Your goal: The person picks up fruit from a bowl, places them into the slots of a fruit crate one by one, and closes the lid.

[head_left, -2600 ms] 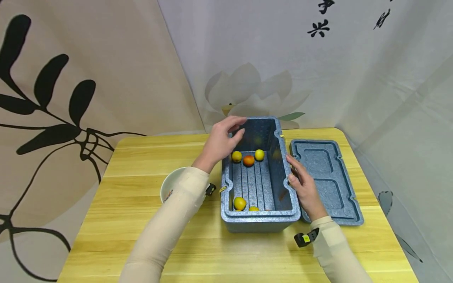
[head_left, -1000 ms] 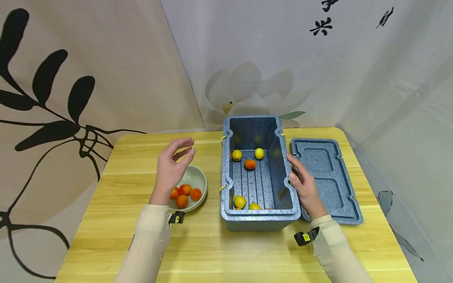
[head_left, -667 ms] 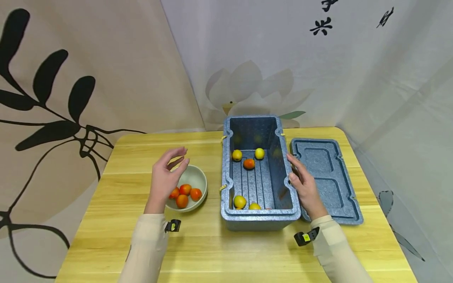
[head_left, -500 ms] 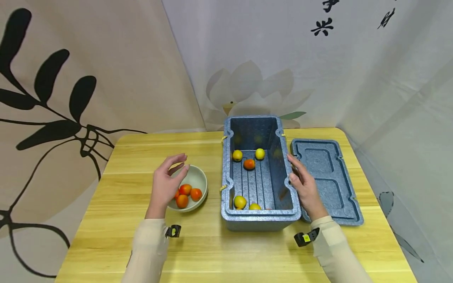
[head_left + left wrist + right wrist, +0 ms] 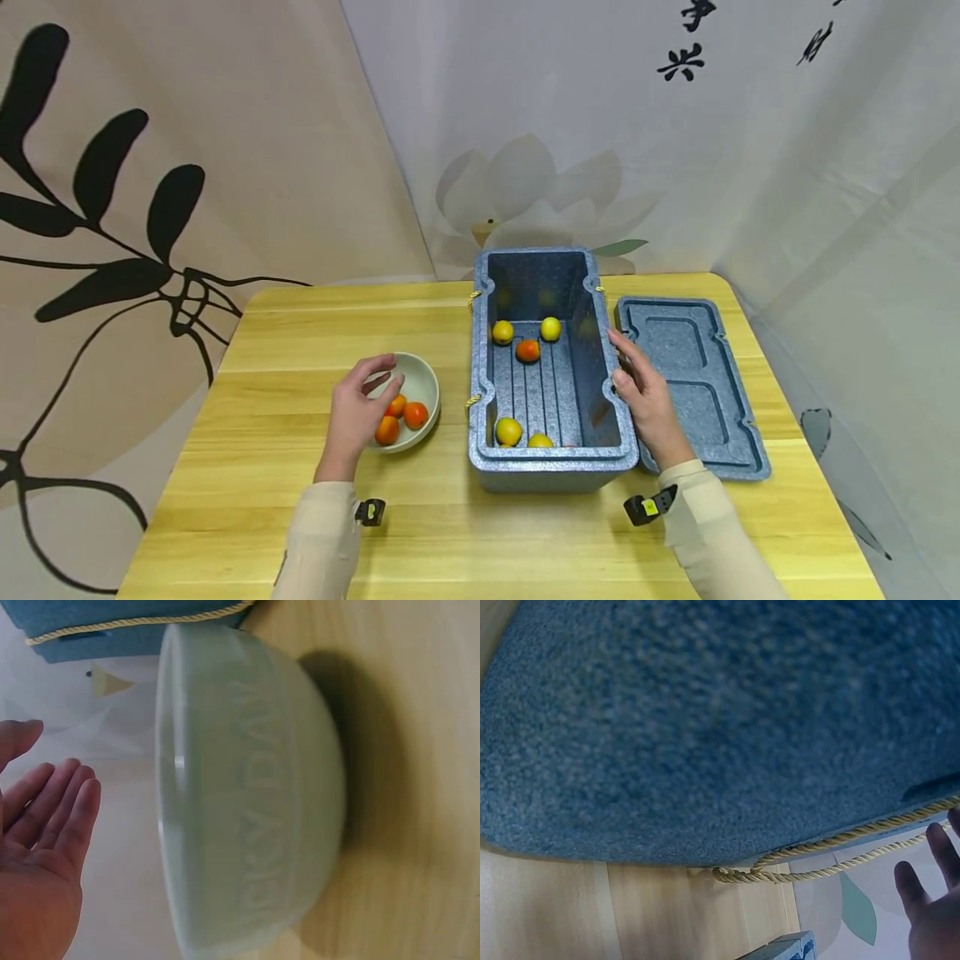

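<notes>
The bowl [image 5: 255, 787] looks smooth and glossy, the box [image 5: 705, 735] grainy

head: bright, soft light | left wrist: bowl [image 5: 255, 787] blurred, shadow [image 5: 371, 757] beside | right wrist: dimmer, box [image 5: 705, 735] blurry

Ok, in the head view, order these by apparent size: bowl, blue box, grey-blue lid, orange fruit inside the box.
Largest to smallest:
1. Blue box
2. Grey-blue lid
3. Bowl, partly hidden
4. Orange fruit

The left hand [image 5: 360, 412] blocks the left part of the bowl [image 5: 416, 375], whose right part lies open from above. A gap of tabletop [image 5: 454, 358] parts bowl from box [image 5: 555, 462], whose tall walls bar any low crossing; the right hand [image 5: 651, 408] obstructs its right side
</notes>
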`<state>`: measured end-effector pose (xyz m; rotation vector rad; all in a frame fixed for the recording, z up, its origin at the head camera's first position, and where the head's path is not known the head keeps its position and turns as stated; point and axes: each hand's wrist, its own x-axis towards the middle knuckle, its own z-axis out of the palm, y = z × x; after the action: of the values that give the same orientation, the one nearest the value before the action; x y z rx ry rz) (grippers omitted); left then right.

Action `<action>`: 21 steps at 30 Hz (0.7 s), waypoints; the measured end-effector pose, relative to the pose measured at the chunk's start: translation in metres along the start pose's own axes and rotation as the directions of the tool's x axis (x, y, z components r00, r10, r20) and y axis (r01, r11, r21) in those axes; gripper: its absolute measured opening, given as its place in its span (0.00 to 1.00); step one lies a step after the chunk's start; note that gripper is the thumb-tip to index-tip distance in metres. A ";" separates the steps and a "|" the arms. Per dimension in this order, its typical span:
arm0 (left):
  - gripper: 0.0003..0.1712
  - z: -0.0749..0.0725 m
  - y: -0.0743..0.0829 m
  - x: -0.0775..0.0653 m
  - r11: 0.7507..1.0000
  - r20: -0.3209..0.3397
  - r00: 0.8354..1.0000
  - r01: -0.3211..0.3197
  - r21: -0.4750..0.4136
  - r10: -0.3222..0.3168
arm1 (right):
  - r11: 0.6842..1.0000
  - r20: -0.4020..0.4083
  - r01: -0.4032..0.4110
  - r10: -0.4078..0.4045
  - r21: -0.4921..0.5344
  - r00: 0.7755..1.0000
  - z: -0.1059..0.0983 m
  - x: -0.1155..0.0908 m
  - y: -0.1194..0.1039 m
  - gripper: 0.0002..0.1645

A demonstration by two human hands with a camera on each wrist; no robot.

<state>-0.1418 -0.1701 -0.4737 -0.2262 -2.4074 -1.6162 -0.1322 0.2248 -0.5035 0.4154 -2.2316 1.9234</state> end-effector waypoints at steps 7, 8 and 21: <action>0.21 0.005 -0.045 -0.003 0.999 0.050 0.998 0.037 0.001 -0.037 | 1.000 0.004 -0.009 0.009 -0.007 1.000 0.000 0.000 -0.001 0.32; 0.21 0.005 -0.048 -0.004 0.999 0.054 0.998 0.037 0.005 -0.038 | 1.000 0.002 -0.009 0.009 -0.006 1.000 0.000 0.000 -0.001 0.31; 0.22 0.012 -0.064 -0.012 0.991 0.153 0.982 0.096 0.092 -0.109 | 0.999 -0.013 0.026 -0.025 0.020 1.000 0.000 0.001 0.000 0.31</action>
<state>-0.1482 -0.1832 -0.5383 -0.2262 -2.6407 -1.5891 -0.1331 0.2243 -0.5035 0.4312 -2.1901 1.9322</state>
